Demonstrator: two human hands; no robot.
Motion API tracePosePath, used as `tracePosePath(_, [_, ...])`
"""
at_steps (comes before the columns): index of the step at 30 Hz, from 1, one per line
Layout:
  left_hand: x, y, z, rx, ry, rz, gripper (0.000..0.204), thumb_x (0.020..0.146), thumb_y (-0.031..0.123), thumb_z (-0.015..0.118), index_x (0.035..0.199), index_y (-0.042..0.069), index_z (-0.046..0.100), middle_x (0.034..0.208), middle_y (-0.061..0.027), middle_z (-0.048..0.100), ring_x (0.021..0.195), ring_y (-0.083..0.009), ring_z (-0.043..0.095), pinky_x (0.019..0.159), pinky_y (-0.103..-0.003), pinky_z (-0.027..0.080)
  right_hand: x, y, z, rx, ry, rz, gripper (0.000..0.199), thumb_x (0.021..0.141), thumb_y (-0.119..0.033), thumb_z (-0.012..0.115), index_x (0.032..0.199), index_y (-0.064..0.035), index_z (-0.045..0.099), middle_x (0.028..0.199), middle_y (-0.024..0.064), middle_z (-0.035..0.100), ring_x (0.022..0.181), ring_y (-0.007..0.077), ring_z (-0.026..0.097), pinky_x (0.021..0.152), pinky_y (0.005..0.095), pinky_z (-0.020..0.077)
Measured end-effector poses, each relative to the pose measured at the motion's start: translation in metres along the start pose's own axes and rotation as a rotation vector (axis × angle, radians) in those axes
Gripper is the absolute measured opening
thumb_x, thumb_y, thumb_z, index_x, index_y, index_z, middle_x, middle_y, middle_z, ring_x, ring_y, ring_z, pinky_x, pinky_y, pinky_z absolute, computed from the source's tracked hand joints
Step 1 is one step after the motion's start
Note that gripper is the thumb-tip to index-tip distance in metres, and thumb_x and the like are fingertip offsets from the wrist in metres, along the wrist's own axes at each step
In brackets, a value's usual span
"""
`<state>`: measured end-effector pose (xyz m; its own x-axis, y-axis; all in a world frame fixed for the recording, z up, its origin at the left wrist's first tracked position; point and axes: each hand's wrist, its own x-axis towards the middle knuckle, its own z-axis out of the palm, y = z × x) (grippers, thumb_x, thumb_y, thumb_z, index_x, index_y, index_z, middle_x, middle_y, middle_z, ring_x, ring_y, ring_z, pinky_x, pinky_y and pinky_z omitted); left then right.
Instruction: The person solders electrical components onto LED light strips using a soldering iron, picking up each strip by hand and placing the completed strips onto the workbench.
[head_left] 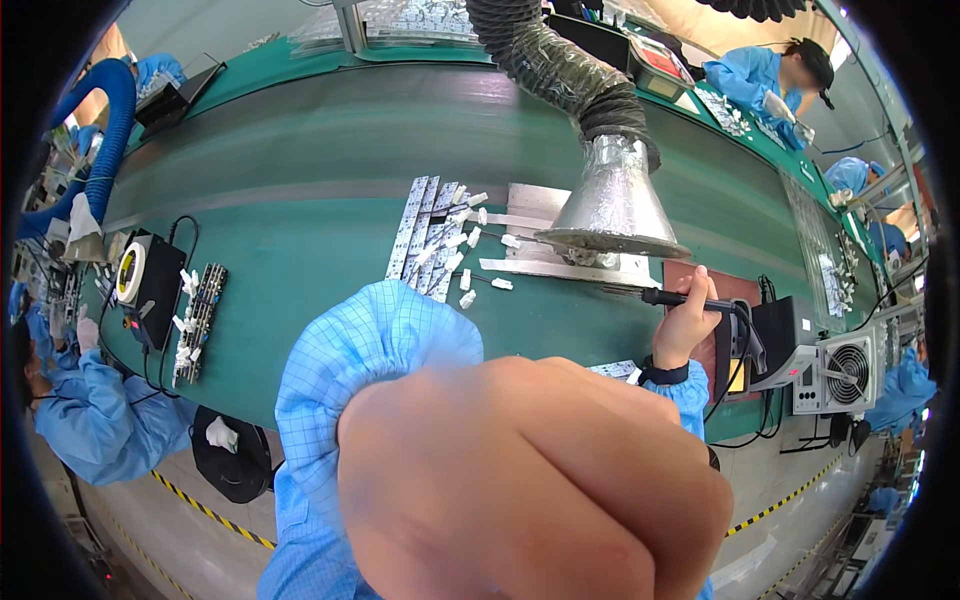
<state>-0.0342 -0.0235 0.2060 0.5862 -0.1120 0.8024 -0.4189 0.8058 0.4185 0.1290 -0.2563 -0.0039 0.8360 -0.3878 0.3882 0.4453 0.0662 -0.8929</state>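
My left hand [520, 470] is raised very close to the head camera and fills much of the lower middle. Its fingers are curled over; whatever they may hold is hidden. On the right, my right hand [682, 325] grips a soldering iron [665, 297] by its dark handle, with the tip pointing left. That tip lies just below the metal fixture [560, 268], partly under a silver fume hood [615, 200]. Left of the fixture lie several white circuit board strips [412, 230] with short wires and white connectors [467, 299].
A black soldering station [785, 340] and a grey unit with a fan [848, 372] stand at right. Assembled strips [203, 320] lie left, beside another black station [150, 290]. A dark flexible duct [560, 70] hangs over the green bench [300, 250]. Co-workers in blue sit around.
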Motion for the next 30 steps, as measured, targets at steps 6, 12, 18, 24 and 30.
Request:
tracePosePath(6, [0.017,-0.006,-0.019,0.019,-0.29,0.024,0.028,0.088,0.015,0.073,0.071,-0.006,0.066,0.071,-0.0182,0.064,0.049,-0.0181,0.054,0.041,-0.026,0.038,-0.001,-0.007,0.003,-0.007,-0.001,-0.01,0.032,0.097,-0.019,0.059,0.068,-0.0056,0.054,0.064,-0.0012,0.051,0.059,0.0066,0.044,0.056,0.0236,0.0334])
tracePosePath(12, [0.001,0.0,-0.003,0.111,-0.077,0.027,0.028,0.09,0.008,0.066,0.067,-0.005,0.062,0.068,-0.0198,0.061,0.048,-0.0193,0.052,0.04,-0.026,0.036,-0.002,-0.008,0.012,0.008,-0.031,0.012,0.031,0.097,-0.019,0.06,0.069,-0.0052,0.055,0.065,-0.0019,0.051,0.06,0.0063,0.044,0.057,0.0237,0.0339])
tracePosePath(18, [-0.02,-0.017,0.029,0.094,0.547,0.202,0.027,0.094,0.002,0.052,0.068,-0.001,0.047,0.062,-0.0099,0.048,0.043,-0.0178,0.036,0.04,-0.029,0.032,-0.002,-0.004,0.006,0.013,-0.032,0.019,0.031,0.097,-0.019,0.06,0.07,-0.0046,0.056,0.065,-0.002,0.051,0.061,0.0063,0.044,0.058,0.0238,0.0334])
tracePosePath(24, [-0.02,-0.005,0.03,0.074,0.197,0.244,0.023,0.093,0.0,0.051,0.071,0.002,0.046,0.066,-0.0064,0.047,0.048,-0.0163,0.036,0.044,-0.029,0.033,-0.009,-0.035,0.035,-0.017,-0.059,-0.012,0.031,0.097,-0.018,0.059,0.069,-0.0041,0.057,0.065,-0.0017,0.052,0.061,0.0071,0.044,0.059,0.0252,0.0343])
tracePosePath(30, [0.012,0.004,-0.003,0.108,0.191,0.218,0.02,0.091,-0.002,0.053,0.072,0.004,0.048,0.07,-0.0046,0.049,0.053,-0.0145,0.039,0.048,-0.028,0.035,-0.002,-0.011,0.01,-0.072,-0.017,0.01,0.042,0.099,-0.021,0.057,0.062,-0.0036,0.048,0.061,-0.0019,0.046,0.061,0.0073,0.039,0.059,0.0258,0.0301])
